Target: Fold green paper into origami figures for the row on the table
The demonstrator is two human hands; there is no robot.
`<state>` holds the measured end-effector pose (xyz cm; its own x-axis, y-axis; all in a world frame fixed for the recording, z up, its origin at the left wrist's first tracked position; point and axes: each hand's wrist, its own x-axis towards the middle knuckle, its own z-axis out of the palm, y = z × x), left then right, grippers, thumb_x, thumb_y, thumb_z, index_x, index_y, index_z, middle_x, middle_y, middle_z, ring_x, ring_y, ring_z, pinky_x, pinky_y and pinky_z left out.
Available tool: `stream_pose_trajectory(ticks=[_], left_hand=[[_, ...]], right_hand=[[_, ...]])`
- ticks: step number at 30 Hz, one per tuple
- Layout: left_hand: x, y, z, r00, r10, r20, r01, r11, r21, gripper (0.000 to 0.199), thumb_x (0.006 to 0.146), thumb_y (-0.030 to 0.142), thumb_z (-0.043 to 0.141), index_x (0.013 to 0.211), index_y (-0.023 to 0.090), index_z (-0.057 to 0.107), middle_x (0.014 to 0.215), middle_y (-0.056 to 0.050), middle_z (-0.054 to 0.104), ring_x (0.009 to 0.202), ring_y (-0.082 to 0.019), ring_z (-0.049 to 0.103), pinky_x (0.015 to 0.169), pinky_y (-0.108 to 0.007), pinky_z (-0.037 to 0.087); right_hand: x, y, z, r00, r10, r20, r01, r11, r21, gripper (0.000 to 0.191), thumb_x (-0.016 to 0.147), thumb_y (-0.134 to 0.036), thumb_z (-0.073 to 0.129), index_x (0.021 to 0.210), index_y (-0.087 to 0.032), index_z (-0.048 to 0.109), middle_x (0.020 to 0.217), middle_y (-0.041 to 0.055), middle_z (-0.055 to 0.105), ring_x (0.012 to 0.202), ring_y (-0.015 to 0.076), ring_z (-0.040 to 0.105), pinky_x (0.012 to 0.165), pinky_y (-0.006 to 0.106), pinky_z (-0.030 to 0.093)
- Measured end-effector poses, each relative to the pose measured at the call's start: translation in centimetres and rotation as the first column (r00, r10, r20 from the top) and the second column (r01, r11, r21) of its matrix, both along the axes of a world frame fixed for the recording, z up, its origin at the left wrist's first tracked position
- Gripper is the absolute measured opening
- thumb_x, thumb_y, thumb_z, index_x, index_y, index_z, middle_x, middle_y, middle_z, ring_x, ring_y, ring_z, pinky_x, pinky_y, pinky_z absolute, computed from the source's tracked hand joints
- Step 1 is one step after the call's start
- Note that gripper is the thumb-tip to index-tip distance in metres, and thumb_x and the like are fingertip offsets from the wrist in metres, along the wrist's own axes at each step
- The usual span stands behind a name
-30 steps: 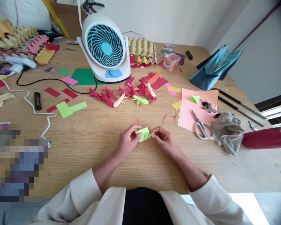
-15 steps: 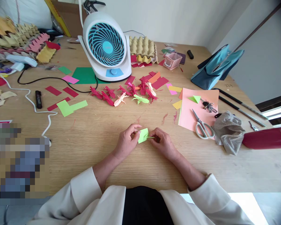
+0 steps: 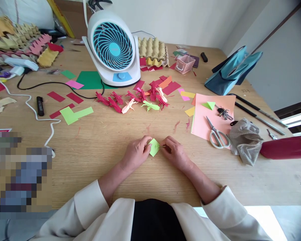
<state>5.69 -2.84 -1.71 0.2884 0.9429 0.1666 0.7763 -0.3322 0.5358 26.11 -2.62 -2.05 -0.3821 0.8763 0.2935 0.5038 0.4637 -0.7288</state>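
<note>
One white wall (image 3: 185, 23) is fronted by one wooden desk (image 3: 115, 127). One fan (image 3: 113, 48) is parked at the rear. Left hand (image 3: 136, 150) and right hand (image 3: 175, 152) are angled inward over the near desk. One scissors (image 3: 216, 134) is laid at right, three red strips (image 3: 56, 96) at left. One green paper (image 3: 154, 148) is held between the hands, pinched at both sides by the fingers.

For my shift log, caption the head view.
Both hands hold green paper at a table, paper figures beyond, scissors to the right.
</note>
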Motion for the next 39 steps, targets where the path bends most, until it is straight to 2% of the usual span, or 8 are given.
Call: stream_pose_trajectory(ticks=[5, 9, 16, 20, 24, 31, 39], left_hand=[[-0.27, 0.04, -0.16, 0.975, -0.043, -0.217, 0.052, 0.998, 0.035, 0.013, 0.094, 0.028, 0.054, 0.104, 0.021, 0.058, 0.071, 0.0, 0.065, 0.068, -0.019, 0.062, 0.065, -0.029, 0.04], [-0.35, -0.03, -0.24, 0.953, -0.041, -0.3, 0.058, 0.997, 0.047, 0.015, 0.092, 0.031, 0.058, 0.101, 0.02, 0.058, 0.074, -0.003, 0.067, 0.071, -0.022, 0.063, 0.066, -0.032, 0.042], [-0.13, -0.07, 0.27, 0.966, -0.103, -0.236, 0.146, 0.974, 0.172, 0.023, 0.089, 0.024, 0.059, 0.111, 0.019, 0.058, 0.103, -0.009, 0.062, 0.095, -0.027, 0.056, 0.083, -0.041, 0.048], [0.16, -0.11, 0.14, 0.955, -0.248, -0.164, 0.275, 0.947, 0.17, 0.029, 0.09, 0.009, 0.049, 0.118, 0.015, 0.056, 0.109, -0.01, 0.06, 0.1, -0.025, 0.054, 0.09, -0.039, 0.049], [0.41, -0.18, -0.27, 0.925, -0.346, -0.156, 0.37, 0.914, 0.169, 0.03, 0.088, 0.004, 0.047, 0.115, 0.013, 0.058, 0.11, -0.011, 0.06, 0.1, -0.023, 0.053, 0.093, -0.038, 0.05], [0.3, -0.06, -0.62, 0.91, -0.37, -0.186, 0.4, 0.902, 0.163, 0.03, 0.087, 0.006, 0.048, 0.112, 0.017, 0.061, 0.107, -0.009, 0.062, 0.099, -0.023, 0.055, 0.091, -0.038, 0.051], [0.22, -0.2, -0.32, 0.908, -0.371, -0.195, 0.403, 0.901, 0.159, 0.03, 0.089, 0.007, 0.047, 0.113, 0.017, 0.062, 0.108, -0.009, 0.063, 0.099, -0.023, 0.057, 0.09, -0.039, 0.052]], right_hand=[[-0.08, 0.03, -0.16, 0.993, 0.013, 0.12, -0.02, 0.998, 0.057, 0.013, 0.089, -0.009, 0.056, 0.082, -0.02, 0.056, 0.083, 0.0026, 0.056, 0.071, 0.0147, 0.052, 0.065, 0.027, 0.04], [-0.09, 0.06, -0.29, 0.985, 0.017, 0.17, -0.03, 0.997, 0.074, 0.013, 0.091, -0.01, 0.055, 0.082, -0.02, 0.056, 0.084, 0.0034, 0.056, 0.074, 0.0159, 0.053, 0.068, 0.028, 0.041], [-0.01, 0.03, -0.45, 0.98, 0.028, 0.196, -0.043, 0.997, 0.07, 0.013, 0.093, -0.012, 0.052, 0.085, -0.021, 0.058, 0.086, 0.0047, 0.058, 0.078, 0.0177, 0.055, 0.072, 0.03, 0.043], [0.01, 0.02, -0.56, 0.982, 0.026, 0.189, -0.042, 0.996, 0.081, 0.013, 0.093, -0.012, 0.052, 0.086, -0.021, 0.058, 0.086, 0.0046, 0.058, 0.078, 0.0175, 0.055, 0.072, 0.03, 0.043], [0.04, 0.02, -0.64, 0.981, 0.039, 0.192, -0.055, 0.995, 0.082, 0.013, 0.094, -0.012, 0.052, 0.087, -0.02, 0.058, 0.087, 0.005, 0.059, 0.079, 0.0177, 0.055, 0.073, 0.03, 0.044], [0.1, 0.03, -0.63, 0.978, 0.045, 0.206, -0.061, 0.996, 0.072, 0.012, 0.094, -0.013, 0.052, 0.09, -0.02, 0.061, 0.088, 0.0056, 0.06, 0.082, 0.0183, 0.057, 0.075, 0.031, 0.044], [0.07, -0.09, -0.46, 0.977, 0.051, 0.208, -0.068, 0.995, 0.073, 0.012, 0.094, -0.013, 0.053, 0.092, -0.021, 0.062, 0.089, 0.0061, 0.061, 0.083, 0.0192, 0.057, 0.075, 0.032, 0.045]])
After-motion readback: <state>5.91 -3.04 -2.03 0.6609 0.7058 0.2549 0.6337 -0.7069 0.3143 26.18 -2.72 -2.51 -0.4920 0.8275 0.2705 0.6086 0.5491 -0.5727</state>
